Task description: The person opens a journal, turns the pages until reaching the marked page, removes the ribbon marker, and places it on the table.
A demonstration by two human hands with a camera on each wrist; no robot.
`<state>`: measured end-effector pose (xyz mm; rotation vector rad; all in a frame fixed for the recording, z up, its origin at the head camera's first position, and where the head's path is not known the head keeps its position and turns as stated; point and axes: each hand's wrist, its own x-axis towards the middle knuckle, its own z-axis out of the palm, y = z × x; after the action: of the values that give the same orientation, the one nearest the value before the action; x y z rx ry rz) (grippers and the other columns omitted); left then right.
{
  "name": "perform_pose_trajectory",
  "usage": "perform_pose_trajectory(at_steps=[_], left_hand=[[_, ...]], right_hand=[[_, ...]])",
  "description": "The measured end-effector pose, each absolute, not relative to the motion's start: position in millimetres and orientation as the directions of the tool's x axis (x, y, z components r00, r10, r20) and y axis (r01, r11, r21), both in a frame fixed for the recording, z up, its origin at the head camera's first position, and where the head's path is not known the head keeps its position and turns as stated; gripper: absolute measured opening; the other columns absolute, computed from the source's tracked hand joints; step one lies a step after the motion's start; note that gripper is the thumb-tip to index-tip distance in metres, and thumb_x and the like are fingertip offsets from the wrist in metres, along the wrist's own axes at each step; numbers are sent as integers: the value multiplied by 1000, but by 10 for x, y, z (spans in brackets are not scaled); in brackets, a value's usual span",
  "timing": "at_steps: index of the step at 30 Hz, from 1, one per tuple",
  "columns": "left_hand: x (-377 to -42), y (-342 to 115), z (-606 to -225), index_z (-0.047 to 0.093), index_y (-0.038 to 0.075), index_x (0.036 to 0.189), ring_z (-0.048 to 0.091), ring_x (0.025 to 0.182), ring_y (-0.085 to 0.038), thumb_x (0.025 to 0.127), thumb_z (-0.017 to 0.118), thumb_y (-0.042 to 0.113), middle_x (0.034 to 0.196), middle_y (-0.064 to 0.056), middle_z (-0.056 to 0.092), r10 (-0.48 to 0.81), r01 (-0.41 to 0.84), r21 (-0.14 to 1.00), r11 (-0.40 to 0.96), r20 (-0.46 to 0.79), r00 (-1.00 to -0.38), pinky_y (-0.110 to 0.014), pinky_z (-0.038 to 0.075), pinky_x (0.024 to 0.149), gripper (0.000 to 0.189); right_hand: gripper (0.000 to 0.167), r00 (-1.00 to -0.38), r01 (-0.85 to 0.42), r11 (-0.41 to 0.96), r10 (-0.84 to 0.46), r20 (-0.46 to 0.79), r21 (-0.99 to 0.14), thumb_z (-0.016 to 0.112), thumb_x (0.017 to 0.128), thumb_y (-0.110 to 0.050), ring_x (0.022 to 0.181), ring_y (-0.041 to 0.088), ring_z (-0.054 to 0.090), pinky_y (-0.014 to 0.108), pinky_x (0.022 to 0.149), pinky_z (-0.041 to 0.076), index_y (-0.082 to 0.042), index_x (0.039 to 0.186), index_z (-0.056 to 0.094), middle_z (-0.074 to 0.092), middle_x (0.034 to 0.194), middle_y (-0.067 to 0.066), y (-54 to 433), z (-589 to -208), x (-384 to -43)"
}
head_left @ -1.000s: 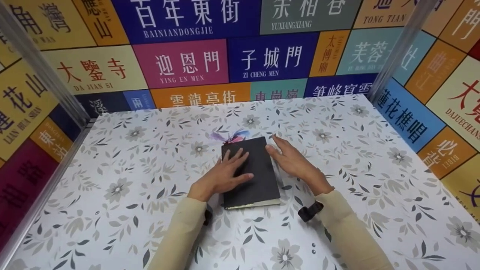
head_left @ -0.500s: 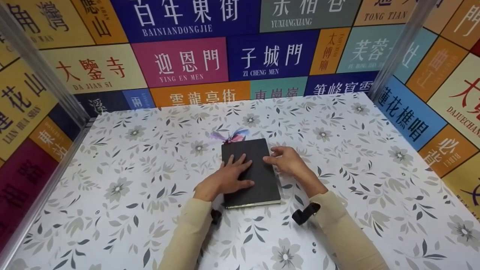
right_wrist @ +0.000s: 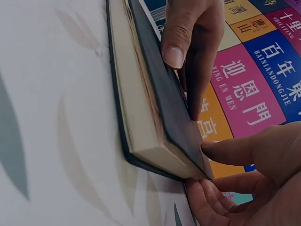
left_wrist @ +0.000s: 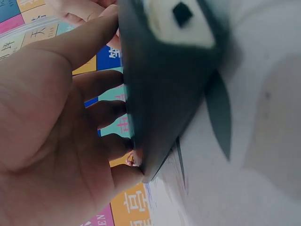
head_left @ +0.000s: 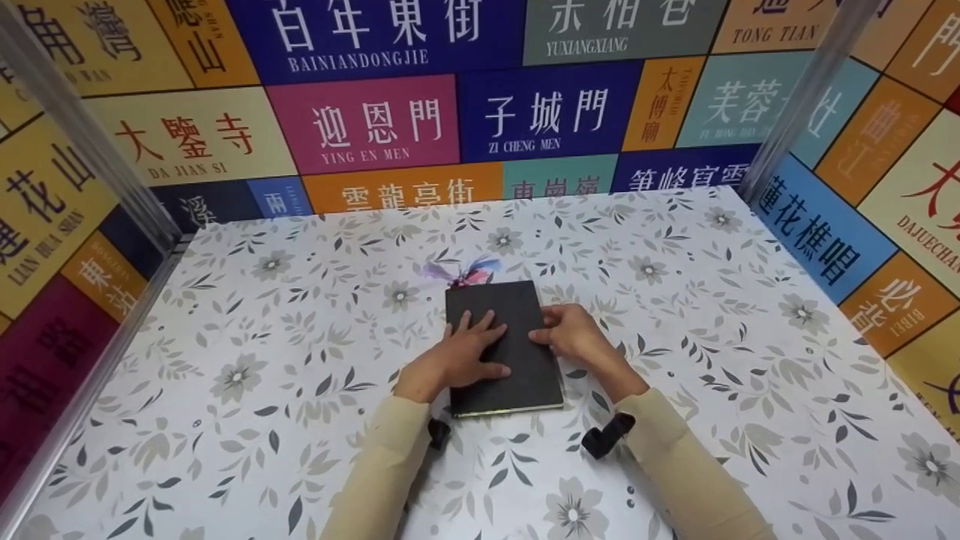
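A thick book with a plain black cover lies closed on the table, its cream page edges showing in the right wrist view. My left hand rests on the cover with spread fingers; in the left wrist view its fingertips touch the cover. At the book's right edge, my right hand grips it: the thumb presses the top cover while the curled fingers meet the lower edge of the book. A purple and pink bow-like ribbon lies at the book's top left corner.
The table wears a white cloth printed with grey flowers and leaves. Colourful sign panels stand behind it and at both sides, joined by clear corner strips. Black straps hang at the wrists.
My right hand has come down along the book's right edge, and its extended fingers have curled in to grip it. My left hand has slid slightly lower on the cover.
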<state>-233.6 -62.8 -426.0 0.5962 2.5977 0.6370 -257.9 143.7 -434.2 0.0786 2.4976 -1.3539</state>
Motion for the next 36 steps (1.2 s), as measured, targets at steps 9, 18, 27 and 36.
perform_pose_trajectory(at_steps=[9,18,27,36], left_hand=[[-2320,-618,-4224,34,16,157,-1,156,-42,96,64,41,169,-10,14,479,298,502,812,-281,-832,-61,4,126,72],[-2319,-611,-4231,34,16,157,-1,156,-42,97,64,40,169,-10,13,477,300,493,817,-283,-832,-61,4,126,72],[-2333,-607,-4234,34,17,157,-2,156,-42,97,64,41,170,-10,13,478,303,492,816,-280,-833,-60,3,127,72],[-2322,-602,-4224,33,16,157,-1,156,-42,97,62,43,170,-9,12,470,289,502,815,-283,-836,-61,5,126,72]], right_hand=[[54,-967,142,580,-90,-236,-802,67,95,-14,93,18,67,23,70,54,-2,145,51,65,132,22,1426,-4316,-2531],[51,-986,80,647,-57,-154,-758,66,95,-18,130,34,57,46,108,48,1,140,55,59,140,21,1397,-4314,-2519],[44,-997,50,602,-15,-74,-797,70,91,-11,70,14,67,24,64,51,-3,134,64,72,119,19,1434,-4280,-2536],[42,-981,167,425,-21,-194,-890,70,92,-12,57,7,61,23,51,51,-8,134,65,75,96,9,1466,-4266,-2552]])
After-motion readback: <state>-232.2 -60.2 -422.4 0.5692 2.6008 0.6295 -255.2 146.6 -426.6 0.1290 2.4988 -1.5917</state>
